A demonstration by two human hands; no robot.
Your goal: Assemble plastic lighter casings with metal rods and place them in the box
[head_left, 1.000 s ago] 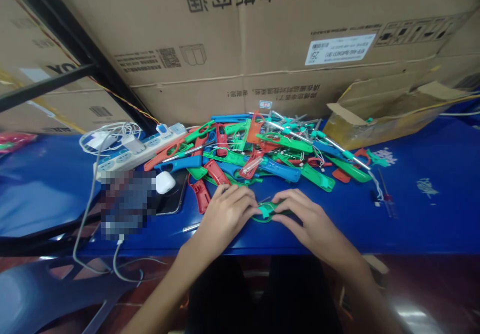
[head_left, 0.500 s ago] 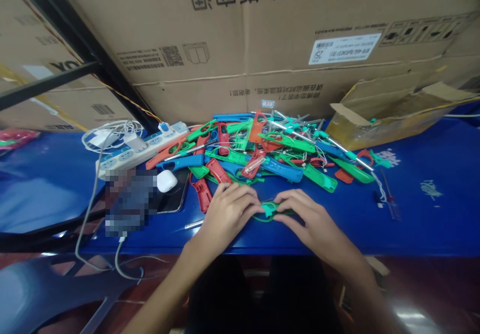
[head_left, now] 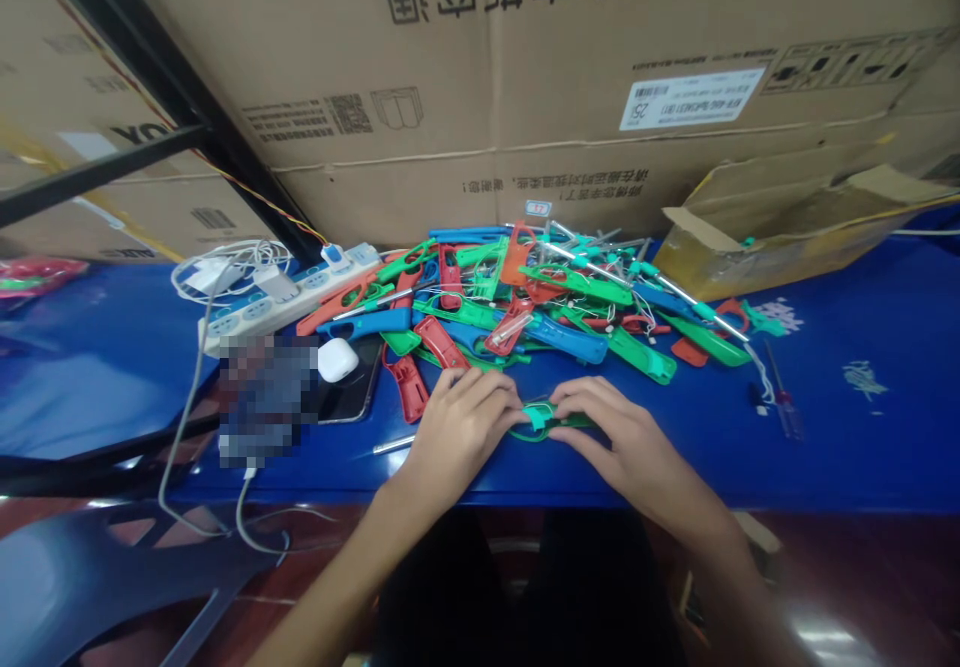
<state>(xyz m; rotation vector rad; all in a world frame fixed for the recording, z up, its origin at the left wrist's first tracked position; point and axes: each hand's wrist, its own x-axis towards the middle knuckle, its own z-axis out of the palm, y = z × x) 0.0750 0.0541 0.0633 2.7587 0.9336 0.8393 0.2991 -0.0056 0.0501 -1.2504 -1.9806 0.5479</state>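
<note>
Near the table's front edge, my left hand (head_left: 469,427) and my right hand (head_left: 619,437) face each other over a green lighter shell (head_left: 529,436). A small teal plastic piece (head_left: 538,414) sits at the shell between my fingertips. My left fingers are closed on the left end of the shell, which they partly hide. The thumb and fingers of my right hand pinch its right side. Just beyond both hands lies a pile of red, green and blue lighter shells (head_left: 574,335), mixed with metal tubes and thin white wires.
A metal tube (head_left: 393,444) lies left of my left hand. Farther left are a white earbud case (head_left: 337,359), a dark phone (head_left: 352,397) and a power strip (head_left: 300,292). On the right are a screwdriver (head_left: 787,412) and an open carton (head_left: 697,262). A large cardboard box (head_left: 450,77) stands behind.
Both hands keep almost the same pose around the green lighter shell. The whole view has shifted very slightly; nothing else has visibly moved.
</note>
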